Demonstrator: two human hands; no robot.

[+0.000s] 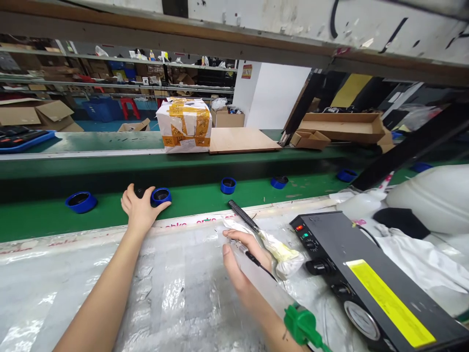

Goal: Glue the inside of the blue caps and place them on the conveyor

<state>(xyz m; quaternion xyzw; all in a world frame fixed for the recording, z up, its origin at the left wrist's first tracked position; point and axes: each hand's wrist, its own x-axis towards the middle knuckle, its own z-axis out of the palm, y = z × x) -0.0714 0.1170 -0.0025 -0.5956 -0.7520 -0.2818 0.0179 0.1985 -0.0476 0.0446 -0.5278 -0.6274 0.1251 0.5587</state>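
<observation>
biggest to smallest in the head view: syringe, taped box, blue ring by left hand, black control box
1. Black control box
2. Syringe and taped box, unsure: syringe is nearer, partly covered
3. Blue ring

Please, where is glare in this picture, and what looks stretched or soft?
Head view: glare patches on the plastic-covered worktop; at right, the white container looks soft; lower right, the black control box seems stretched by wide-angle distortion.

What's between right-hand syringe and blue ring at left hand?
Only the thumb of the left hand, along the near side of the blue ring. Nothing else visible stands between the ring and the syringe.
</observation>
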